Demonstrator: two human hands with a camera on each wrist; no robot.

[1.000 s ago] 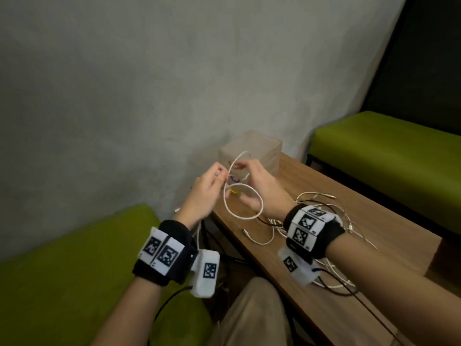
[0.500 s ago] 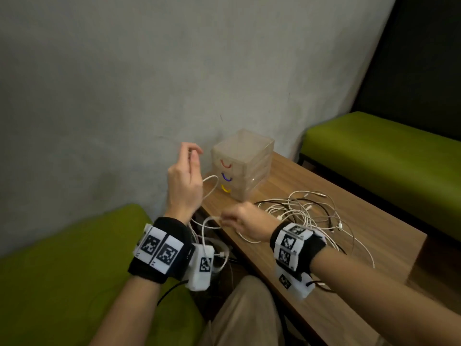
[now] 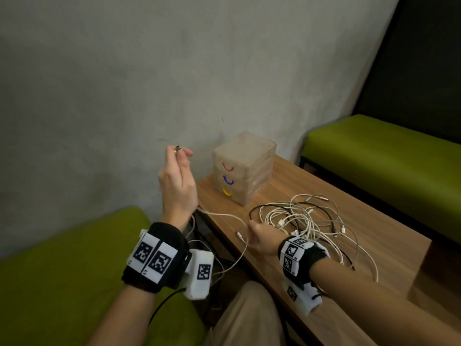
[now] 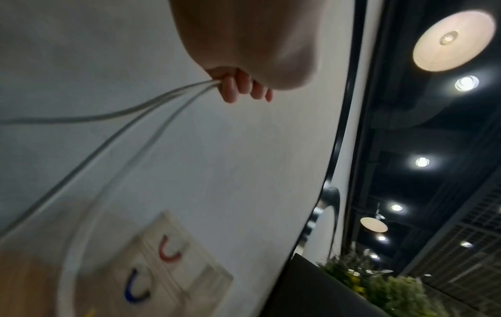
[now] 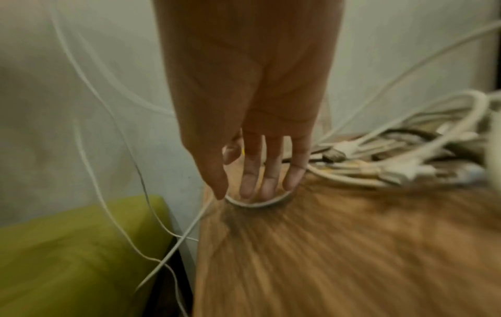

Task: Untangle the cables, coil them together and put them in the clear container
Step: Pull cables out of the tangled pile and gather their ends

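A clear container (image 3: 245,156) with red, blue and yellow drawer handles stands at the table's far left corner; it is blurred in the left wrist view (image 4: 189,263). A tangle of white and black cables (image 3: 301,221) lies in front of it. My left hand (image 3: 178,156) is raised beside the wall and grips one end of a white cable (image 3: 224,215), whose strands run out of my curled fingers (image 4: 233,90). My right hand (image 3: 254,236) is low on the table by the tangle. Its straight fingertips (image 5: 249,188) press the same white cable (image 5: 257,204) against the wood.
The wooden table (image 3: 349,245) has its left edge next to a green bench (image 3: 62,258), with thin wires hanging between them. A second green bench (image 3: 386,156) lies beyond the table on the right. A grey wall stands close behind the container.
My hands have parted from in front of the container. The left rose toward the wall, drawing the white cable out; the right dropped to the table beside the tangle.
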